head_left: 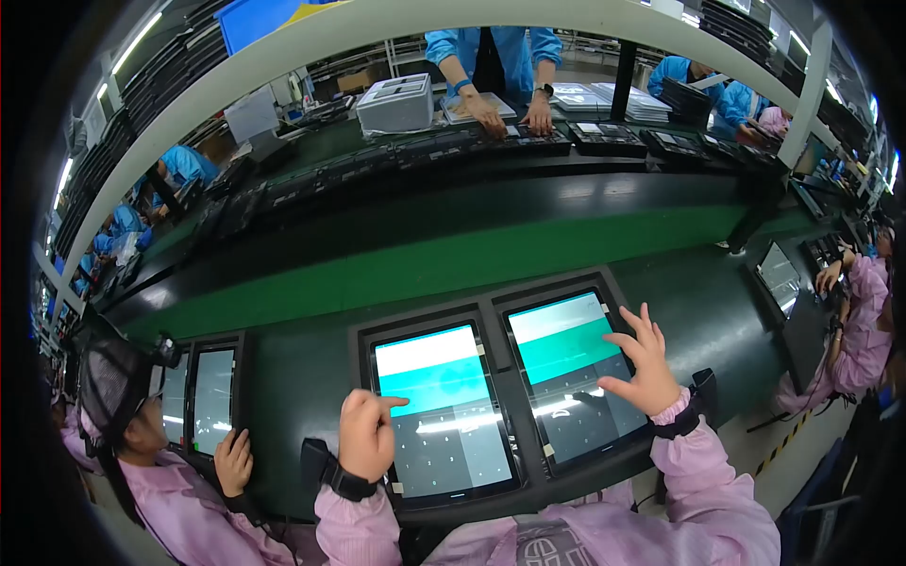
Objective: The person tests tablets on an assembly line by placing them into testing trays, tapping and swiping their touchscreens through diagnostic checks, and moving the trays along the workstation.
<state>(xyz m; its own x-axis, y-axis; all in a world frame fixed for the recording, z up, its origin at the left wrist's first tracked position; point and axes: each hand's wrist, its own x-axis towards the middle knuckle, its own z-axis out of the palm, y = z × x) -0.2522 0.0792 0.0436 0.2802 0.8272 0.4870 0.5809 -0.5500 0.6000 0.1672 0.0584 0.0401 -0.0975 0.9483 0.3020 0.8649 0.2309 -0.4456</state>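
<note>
Two tablets lie side by side in black trays before me, their screens lit with white and teal bands above a grey keypad. Over the left edge of the left tablet [448, 406] is my left hand [367, 434]. Its index finger points onto the teal band, and the other fingers are curled; it holds nothing. Whether the fingertip touches the glass I cannot tell. My right hand [646, 363] is spread over the right edge of the right tablet [566, 363], open, thumb and fingers apart. Black bands circle both wrists.
A person in pink at left rests a hand [233, 462] beside another tablet [213, 401]. At right, another person in pink works near a tilted tablet [780, 278]. Across the raised black shelf [453, 189], a person in blue handles devices beside a white box [396, 104].
</note>
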